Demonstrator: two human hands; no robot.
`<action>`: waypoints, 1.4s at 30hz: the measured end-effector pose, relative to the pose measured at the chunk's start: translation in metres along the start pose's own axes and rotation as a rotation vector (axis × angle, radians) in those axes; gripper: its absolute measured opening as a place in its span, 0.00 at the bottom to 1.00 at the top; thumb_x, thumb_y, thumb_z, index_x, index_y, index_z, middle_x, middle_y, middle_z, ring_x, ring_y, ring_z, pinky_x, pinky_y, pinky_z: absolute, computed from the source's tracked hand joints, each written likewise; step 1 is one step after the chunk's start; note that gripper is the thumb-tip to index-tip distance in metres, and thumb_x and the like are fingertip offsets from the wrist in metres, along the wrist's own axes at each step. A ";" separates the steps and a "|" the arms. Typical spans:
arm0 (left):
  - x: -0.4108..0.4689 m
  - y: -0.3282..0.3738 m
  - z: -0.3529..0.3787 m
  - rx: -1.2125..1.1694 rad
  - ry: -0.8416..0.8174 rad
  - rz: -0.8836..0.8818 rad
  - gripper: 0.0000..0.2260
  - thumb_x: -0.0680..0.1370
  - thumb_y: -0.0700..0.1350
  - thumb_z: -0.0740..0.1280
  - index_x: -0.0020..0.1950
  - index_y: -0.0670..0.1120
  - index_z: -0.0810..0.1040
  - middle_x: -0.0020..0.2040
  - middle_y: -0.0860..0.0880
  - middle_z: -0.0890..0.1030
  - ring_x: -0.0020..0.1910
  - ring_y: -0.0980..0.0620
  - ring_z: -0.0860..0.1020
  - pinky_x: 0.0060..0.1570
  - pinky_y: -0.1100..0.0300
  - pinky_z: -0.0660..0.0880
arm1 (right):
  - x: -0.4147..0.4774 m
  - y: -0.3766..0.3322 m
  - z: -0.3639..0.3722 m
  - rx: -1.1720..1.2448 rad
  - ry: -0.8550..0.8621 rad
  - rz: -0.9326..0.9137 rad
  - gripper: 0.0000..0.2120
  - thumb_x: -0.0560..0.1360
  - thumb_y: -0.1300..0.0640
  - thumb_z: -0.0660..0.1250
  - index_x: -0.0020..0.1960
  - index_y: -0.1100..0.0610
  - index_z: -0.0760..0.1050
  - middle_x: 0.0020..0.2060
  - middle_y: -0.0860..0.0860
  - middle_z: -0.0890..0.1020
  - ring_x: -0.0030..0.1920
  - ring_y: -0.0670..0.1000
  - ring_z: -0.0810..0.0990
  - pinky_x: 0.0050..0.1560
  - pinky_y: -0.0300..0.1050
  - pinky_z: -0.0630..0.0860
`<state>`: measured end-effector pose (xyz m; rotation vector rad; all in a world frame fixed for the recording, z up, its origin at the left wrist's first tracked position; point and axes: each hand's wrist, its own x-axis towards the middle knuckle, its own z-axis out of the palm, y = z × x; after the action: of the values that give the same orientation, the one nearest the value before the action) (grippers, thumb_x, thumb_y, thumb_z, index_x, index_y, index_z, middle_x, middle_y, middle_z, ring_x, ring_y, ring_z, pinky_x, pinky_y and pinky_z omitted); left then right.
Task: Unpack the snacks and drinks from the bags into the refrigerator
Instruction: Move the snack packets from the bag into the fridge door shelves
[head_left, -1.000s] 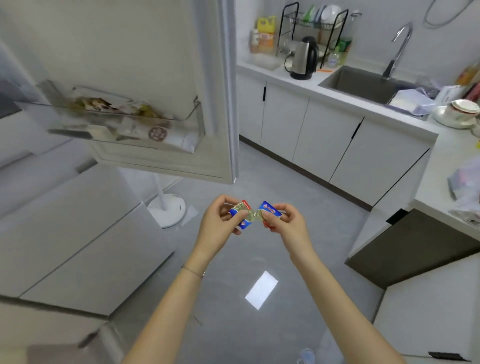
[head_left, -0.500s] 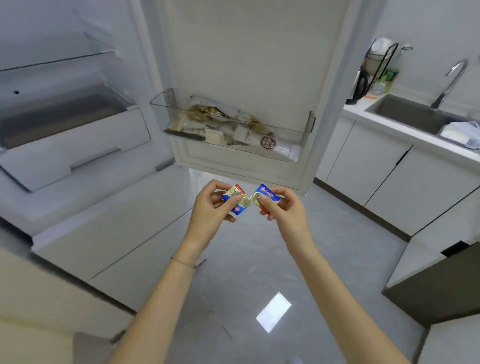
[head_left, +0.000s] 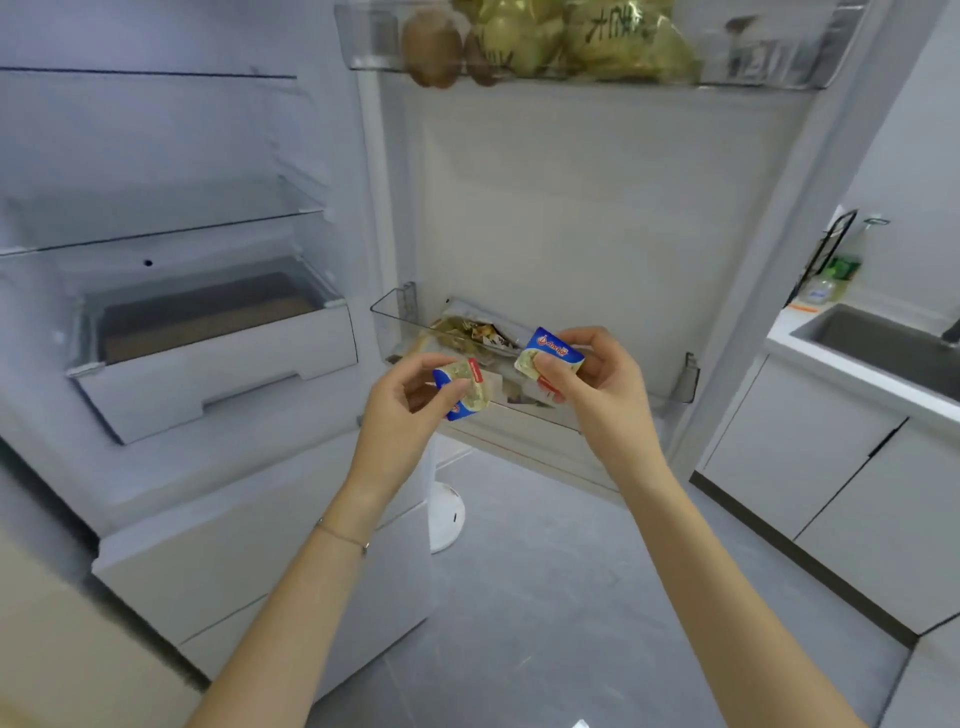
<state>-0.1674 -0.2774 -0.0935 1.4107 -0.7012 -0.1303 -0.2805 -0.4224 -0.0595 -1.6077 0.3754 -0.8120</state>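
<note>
My left hand (head_left: 402, 402) pinches a small blue, red and yellow snack packet (head_left: 464, 389). A second packet of the same kind (head_left: 549, 354) is pinched by my right hand (head_left: 597, 382). Both hands are raised in front of the lower door bin (head_left: 400, 317) of the open refrigerator, the packets a little apart. That clear bin holds several flat packs. The upper door bin (head_left: 779, 62) holds bagged green fruit and brown kiwis.
Inside the fridge at left are glass shelves (head_left: 156, 236) and a white drawer (head_left: 218, 369), partly pulled out. A white fan base (head_left: 447, 517) stands on the grey floor. Counter, sink (head_left: 878, 343) and white cabinets (head_left: 831, 478) run along the right.
My head has turned left and up toward the open fridge. Both hands have risen to the lower door bin and the two packets have moved apart.
</note>
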 end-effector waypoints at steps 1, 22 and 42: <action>0.008 0.002 -0.004 0.036 0.004 0.024 0.08 0.76 0.39 0.70 0.51 0.51 0.80 0.46 0.51 0.84 0.45 0.54 0.83 0.42 0.65 0.78 | 0.007 -0.001 -0.003 -0.026 0.002 -0.012 0.08 0.75 0.60 0.70 0.52 0.55 0.74 0.41 0.49 0.84 0.36 0.43 0.82 0.30 0.32 0.71; 0.179 -0.034 -0.008 0.423 -0.468 0.136 0.05 0.73 0.39 0.73 0.44 0.48 0.82 0.42 0.55 0.83 0.37 0.62 0.77 0.38 0.70 0.73 | 0.097 0.030 0.018 -0.631 0.080 0.023 0.06 0.72 0.60 0.71 0.44 0.50 0.78 0.41 0.42 0.80 0.36 0.43 0.74 0.37 0.34 0.71; 0.174 -0.043 -0.006 0.631 -0.417 0.546 0.18 0.76 0.56 0.65 0.61 0.48 0.79 0.61 0.48 0.79 0.61 0.46 0.75 0.62 0.54 0.69 | 0.073 0.033 0.021 -1.038 0.164 0.005 0.20 0.78 0.51 0.65 0.69 0.51 0.71 0.65 0.49 0.76 0.66 0.53 0.70 0.64 0.47 0.68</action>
<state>-0.0121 -0.3643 -0.0694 1.7449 -1.5466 0.2573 -0.2082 -0.4616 -0.0701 -2.4854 1.0338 -0.7866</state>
